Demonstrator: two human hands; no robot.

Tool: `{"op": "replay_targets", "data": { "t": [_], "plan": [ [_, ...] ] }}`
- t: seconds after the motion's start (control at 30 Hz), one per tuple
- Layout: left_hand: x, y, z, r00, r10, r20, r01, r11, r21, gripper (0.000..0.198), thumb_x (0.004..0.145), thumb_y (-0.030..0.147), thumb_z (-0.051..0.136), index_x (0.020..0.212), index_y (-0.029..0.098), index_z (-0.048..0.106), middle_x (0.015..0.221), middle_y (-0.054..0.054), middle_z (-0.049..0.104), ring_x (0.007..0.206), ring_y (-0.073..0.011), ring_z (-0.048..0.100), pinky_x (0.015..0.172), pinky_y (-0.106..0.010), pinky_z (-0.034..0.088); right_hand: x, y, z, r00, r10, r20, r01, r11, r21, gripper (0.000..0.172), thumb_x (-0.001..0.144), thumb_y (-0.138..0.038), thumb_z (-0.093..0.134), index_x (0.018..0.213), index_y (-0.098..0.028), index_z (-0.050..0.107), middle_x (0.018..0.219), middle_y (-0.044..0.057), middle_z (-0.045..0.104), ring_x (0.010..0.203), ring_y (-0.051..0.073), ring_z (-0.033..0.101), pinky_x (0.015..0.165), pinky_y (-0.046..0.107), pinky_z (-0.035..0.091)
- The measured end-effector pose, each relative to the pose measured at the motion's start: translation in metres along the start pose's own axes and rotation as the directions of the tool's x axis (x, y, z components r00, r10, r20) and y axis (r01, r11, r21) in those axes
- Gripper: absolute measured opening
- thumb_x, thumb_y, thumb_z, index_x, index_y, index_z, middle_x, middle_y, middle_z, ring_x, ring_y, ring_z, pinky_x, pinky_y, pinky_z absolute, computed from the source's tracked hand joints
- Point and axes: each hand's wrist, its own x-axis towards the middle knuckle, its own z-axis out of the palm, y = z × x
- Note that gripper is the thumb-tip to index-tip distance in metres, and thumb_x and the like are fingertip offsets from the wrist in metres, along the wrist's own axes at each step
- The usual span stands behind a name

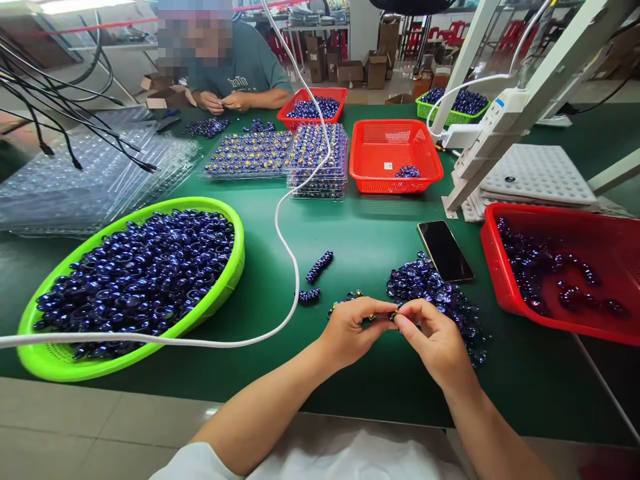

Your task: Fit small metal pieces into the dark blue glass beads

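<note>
My left hand (353,328) and my right hand (434,337) meet over the green table (370,227), fingertips pinched together on a small dark blue shiny piece (393,313) held between them. Just behind my right hand lies a loose pile of the same blue pieces (433,290). Two short stacked rows of blue pieces (319,267) lie left of my hands. A big green basket (135,280) heaped with blue pieces sits at the left.
A black phone (445,251) lies behind the pile. A red basket (565,273) with a few pieces stands right, another red basket (395,157) behind. A white cable (287,247) crosses the table. Filled clear trays (280,157) and another person (235,67) are opposite.
</note>
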Motion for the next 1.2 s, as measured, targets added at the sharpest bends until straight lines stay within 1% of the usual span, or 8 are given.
{"op": "replay_targets", "data": {
  "t": [0.23, 0.4, 0.5, 0.6, 0.77, 0.9, 1.07, 1.2],
  "plan": [
    [0.0, -0.001, 0.0, 0.999, -0.043, 0.031, 0.043, 0.999, -0.005, 0.023, 0.08, 0.02, 0.072, 0.103, 0.021, 0.076, 0.086, -0.006, 0.079, 0.075, -0.0185, 0.072, 0.071, -0.028, 0.055, 0.003, 0.003, -0.004, 0.996, 0.073, 0.06, -0.073, 0.997, -0.014, 0.017, 0.088, -0.038, 0.061, 0.084, -0.021, 0.06, 0.077, 0.0, 0.059, 0.074, 0.016, 0.055, 0.069, 0.029, 0.045],
    [-0.001, 0.0, 0.001, 0.993, -0.119, 0.027, 0.119, 0.993, -0.013, 0.027, 0.079, 0.016, 0.071, 0.105, 0.02, 0.074, 0.085, -0.005, 0.079, 0.076, -0.0191, 0.074, 0.074, -0.029, 0.058, 0.004, 0.007, -0.003, 0.996, 0.086, 0.036, -0.085, 0.996, -0.022, 0.018, 0.086, -0.039, 0.063, 0.083, -0.021, 0.06, 0.08, 0.001, 0.061, 0.077, 0.018, 0.057, 0.07, 0.03, 0.047],
    [-0.002, 0.001, 0.002, 0.995, -0.1, 0.003, 0.1, 0.995, 0.002, 0.018, 0.078, 0.017, 0.072, 0.095, 0.018, 0.076, 0.087, -0.007, 0.079, 0.076, -0.0194, 0.074, 0.073, -0.029, 0.059, 0.005, 0.006, -0.003, 0.996, 0.085, 0.038, -0.083, 0.996, -0.033, 0.017, 0.086, -0.038, 0.063, 0.083, -0.021, 0.059, 0.078, 0.001, 0.061, 0.075, 0.017, 0.057, 0.068, 0.029, 0.047],
    [-0.003, 0.003, 0.003, 0.998, -0.069, 0.001, 0.069, 0.998, -0.003, 0.019, 0.079, 0.02, 0.073, 0.098, 0.019, 0.077, 0.087, -0.007, 0.079, 0.077, -0.0199, 0.073, 0.074, -0.03, 0.058, 0.005, 0.003, -0.003, 0.997, 0.076, 0.032, -0.074, 0.996, -0.055, 0.017, 0.086, -0.037, 0.063, 0.083, -0.021, 0.058, 0.075, 0.0, 0.06, 0.071, 0.016, 0.057, 0.066, 0.028, 0.046],
    [0.0, 0.006, 0.004, 0.967, -0.249, 0.053, 0.254, 0.931, -0.263, 0.024, 0.078, 0.029, 0.075, 0.099, 0.018, 0.077, 0.096, -0.009, 0.078, 0.087, -0.0228, 0.073, 0.082, -0.034, 0.058, 0.005, -0.001, -0.002, 1.0, 0.013, -0.011, -0.015, 0.988, -0.152, 0.017, 0.089, -0.039, 0.06, 0.087, -0.022, 0.062, 0.077, 0.0, 0.063, 0.072, 0.016, 0.057, 0.068, 0.028, 0.047],
    [0.003, 0.009, 0.003, 0.91, -0.4, 0.106, 0.397, 0.772, -0.496, 0.027, 0.074, 0.032, 0.079, 0.095, 0.015, 0.077, 0.086, -0.007, 0.078, 0.081, -0.0206, 0.073, 0.08, -0.033, 0.059, 0.004, -0.001, -0.007, 0.997, 0.009, 0.074, -0.01, 1.0, 0.018, 0.026, 0.091, -0.044, 0.058, 0.101, -0.022, 0.065, 0.092, 0.004, 0.069, 0.083, 0.019, 0.064, 0.075, 0.03, 0.053],
    [0.007, 0.012, -0.002, 0.882, -0.461, 0.098, 0.435, 0.715, -0.547, 0.024, 0.069, 0.028, 0.08, 0.087, 0.012, 0.075, 0.072, -0.005, 0.075, 0.065, -0.0145, 0.068, 0.068, -0.028, 0.056, 0.002, 0.001, -0.014, 1.0, -0.015, 0.004, 0.015, 1.0, 0.015, 0.024, 0.092, -0.041, 0.059, 0.106, -0.023, 0.065, 0.097, 0.004, 0.068, 0.09, 0.019, 0.065, 0.078, 0.03, 0.053],
    [0.008, 0.012, -0.006, 0.882, -0.465, 0.082, 0.434, 0.728, -0.531, 0.016, 0.067, 0.023, 0.077, 0.077, 0.012, 0.073, 0.066, -0.002, 0.07, 0.058, -0.0103, 0.06, 0.058, -0.022, 0.049, -0.001, 0.0, -0.011, 0.981, -0.192, 0.041, 0.195, 0.976, -0.097, 0.014, 0.091, -0.03, 0.063, 0.104, -0.026, 0.065, 0.095, 0.001, 0.066, 0.085, 0.016, 0.062, 0.078, 0.029, 0.05]
  ]
}}
